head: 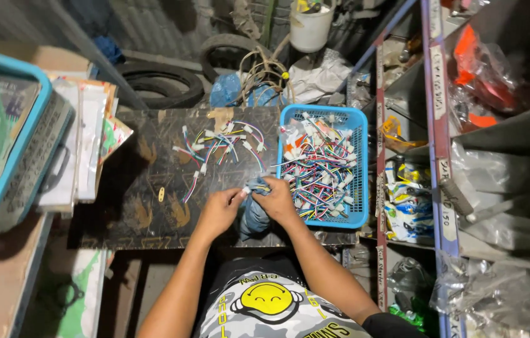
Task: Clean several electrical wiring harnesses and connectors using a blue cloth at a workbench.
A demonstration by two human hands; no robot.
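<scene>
Both hands met over the dark table [152, 188]: the left hand [220, 213] pinched a small wire connector [247, 188], the right hand [279, 201] gripped a crumpled blue-grey cloth [254, 216] between them, beside the blue basket [358, 188].

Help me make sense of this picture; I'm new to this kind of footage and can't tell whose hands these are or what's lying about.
There is no machine here. The one picture comes from a camera worn on a person's head, looking down, so both bare hands are that person's own. They work over a dark tabletop. The left hand and the right hand meet over a bluish cloth, with what looks like a small white-plugged wire between their fingers. Further back on the surface lies a loose pile of short coloured wires. To the right stands a blue plastic basket full of similar wires. Shelves of bagged goods stand at the right, a stack of papers at the left, and tyres lie behind.
</scene>
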